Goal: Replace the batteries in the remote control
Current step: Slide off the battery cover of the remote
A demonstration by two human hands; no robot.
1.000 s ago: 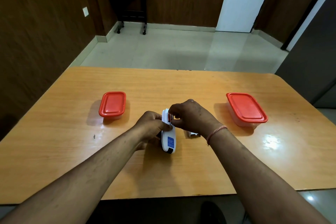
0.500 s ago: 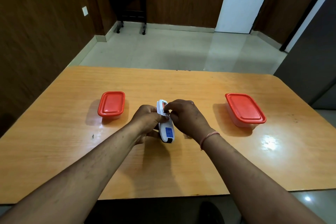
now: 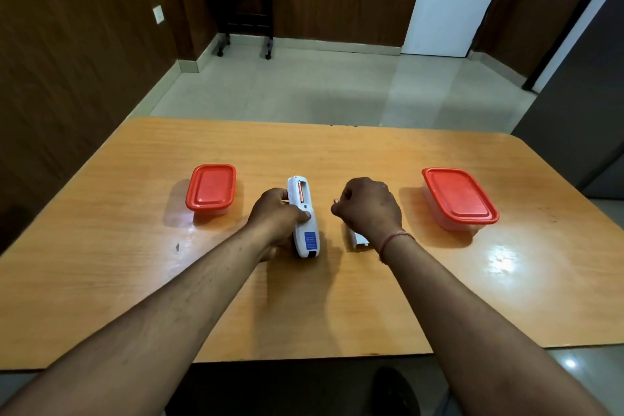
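Orange-toned wood laminate covers the bench point(image 3: 337, 297), where two clear plastic containers with red lids flank the work: a smaller one point(image 3: 211, 187) to the left and a larger one point(image 3: 459, 197) to the right, both well apart from the hands. A white remote control point(image 3: 304, 218) lies back-up near the middle of the bench, its battery compartment uncovered, with one orange battery point(image 3: 299, 191) visible along the compartment's left side. The left hand point(image 3: 278, 216) grips the remote from its left edge, thumb pressed across the white body below the compartment, fingers wrapped underneath. The right hand point(image 3: 368, 206) hovers just right of the remote, apart from it, curled into a loose fist with the fingers pinched narrow on a small item point(image 3: 336, 201) showing pink at the tip; what it is cannot be told. A white battery cover point(image 3: 358, 240) rests on the bench beneath the right wrist, partly hidden by it. A thin red thread point(image 3: 393, 240) circles that wrist. Both forearms reach in bare from the near edge. Beyond the bench, a dark side table point(image 3: 236, 0) stands against the panelled wall.
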